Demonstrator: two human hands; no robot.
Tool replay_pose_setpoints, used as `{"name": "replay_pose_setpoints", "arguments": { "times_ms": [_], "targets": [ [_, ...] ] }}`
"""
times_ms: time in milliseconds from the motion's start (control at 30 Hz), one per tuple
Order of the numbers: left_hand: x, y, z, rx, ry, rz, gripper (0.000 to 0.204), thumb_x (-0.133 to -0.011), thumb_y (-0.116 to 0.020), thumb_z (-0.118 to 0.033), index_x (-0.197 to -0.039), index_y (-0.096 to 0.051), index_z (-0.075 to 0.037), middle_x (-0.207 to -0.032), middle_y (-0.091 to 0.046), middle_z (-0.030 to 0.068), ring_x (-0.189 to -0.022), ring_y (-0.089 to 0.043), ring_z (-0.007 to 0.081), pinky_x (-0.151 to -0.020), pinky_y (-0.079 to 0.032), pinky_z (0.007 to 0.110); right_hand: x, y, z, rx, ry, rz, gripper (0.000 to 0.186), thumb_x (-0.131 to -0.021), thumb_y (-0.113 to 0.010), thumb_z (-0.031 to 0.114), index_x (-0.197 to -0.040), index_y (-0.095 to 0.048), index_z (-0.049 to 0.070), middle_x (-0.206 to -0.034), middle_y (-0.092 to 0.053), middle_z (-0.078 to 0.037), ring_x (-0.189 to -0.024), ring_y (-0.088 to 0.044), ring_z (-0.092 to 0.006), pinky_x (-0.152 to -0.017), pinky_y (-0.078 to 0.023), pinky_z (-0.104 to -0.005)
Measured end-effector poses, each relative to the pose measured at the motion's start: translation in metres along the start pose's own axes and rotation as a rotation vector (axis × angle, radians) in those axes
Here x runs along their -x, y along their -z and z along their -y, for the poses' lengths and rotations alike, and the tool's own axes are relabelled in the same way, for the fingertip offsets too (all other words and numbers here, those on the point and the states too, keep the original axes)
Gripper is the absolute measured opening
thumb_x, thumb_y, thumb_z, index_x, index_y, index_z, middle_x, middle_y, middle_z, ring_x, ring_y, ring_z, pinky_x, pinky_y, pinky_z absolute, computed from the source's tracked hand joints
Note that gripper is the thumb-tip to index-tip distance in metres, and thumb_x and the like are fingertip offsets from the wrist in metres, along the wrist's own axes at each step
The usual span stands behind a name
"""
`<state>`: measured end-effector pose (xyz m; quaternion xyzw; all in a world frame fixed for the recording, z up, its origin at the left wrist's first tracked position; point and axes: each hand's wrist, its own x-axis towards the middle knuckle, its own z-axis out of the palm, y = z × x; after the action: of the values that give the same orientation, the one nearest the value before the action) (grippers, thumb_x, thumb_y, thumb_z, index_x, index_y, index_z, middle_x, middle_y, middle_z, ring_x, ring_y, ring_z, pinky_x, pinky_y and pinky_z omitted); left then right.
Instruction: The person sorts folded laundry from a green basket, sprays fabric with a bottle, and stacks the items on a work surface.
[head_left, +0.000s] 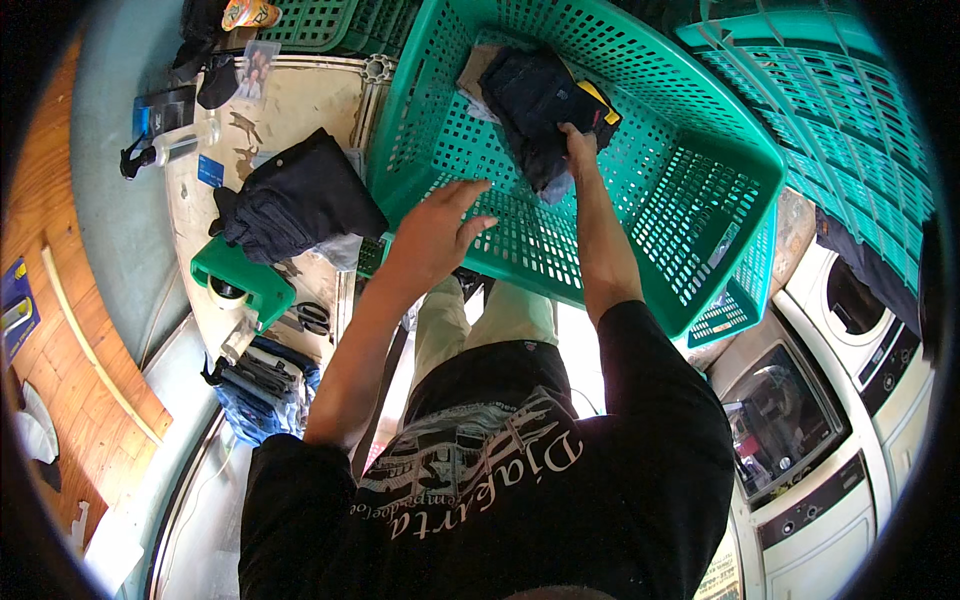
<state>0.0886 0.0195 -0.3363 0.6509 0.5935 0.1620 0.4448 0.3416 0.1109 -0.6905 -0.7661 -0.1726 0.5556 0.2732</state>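
Black folded garment (540,95), yellow showing at edge, in right hand (580,148).

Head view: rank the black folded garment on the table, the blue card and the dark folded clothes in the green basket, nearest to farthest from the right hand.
1. Dark folded clothes: in the green basket, gripped by the right hand.
2. Black folded garment: on the table, left of the basket.
3. Blue card: also on the table, farther left, past the garment.
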Motion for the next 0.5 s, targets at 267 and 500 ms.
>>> {"name": "replay_pose_setpoints", "arguments": {
  "times_ms": [267,500],
  "targets": [
    [0.017,-0.056,0.068,0.004,0.111,0.045,0.034,-0.090,-0.069,-0.018,-0.118,-0.064,0.001,-0.116,-0.066,0.0216,-0.104,-0.064,0.0394,-0.091,-0.051,0.043,0.098,0.051,0.073,-0.233,0.291,0.175,0.052,-0.079,-0.071,0.003,-0.127,-0.053,-0.004,-0.117,-0.066,-0.013,-0.098,-0.066,-0.0265,-0.086,-0.054,-0.0369],
    [0.004,-0.070,0.075,-0.088,0.209,0.091,0.032,-0.092,-0.066,-0.021,-0.114,-0.066,0.002,-0.114,-0.068,0.0201,-0.103,-0.065,0.0381,-0.090,-0.052,0.042,0.179,0.133,0.096,-0.100,0.313,0.179,0.055,-0.082,-0.065,-0.004,-0.135,-0.048,-0.003,-0.124,-0.065,-0.012,-0.110,-0.063,-0.0215,-0.097,-0.048,-0.0337]
  ]
}}
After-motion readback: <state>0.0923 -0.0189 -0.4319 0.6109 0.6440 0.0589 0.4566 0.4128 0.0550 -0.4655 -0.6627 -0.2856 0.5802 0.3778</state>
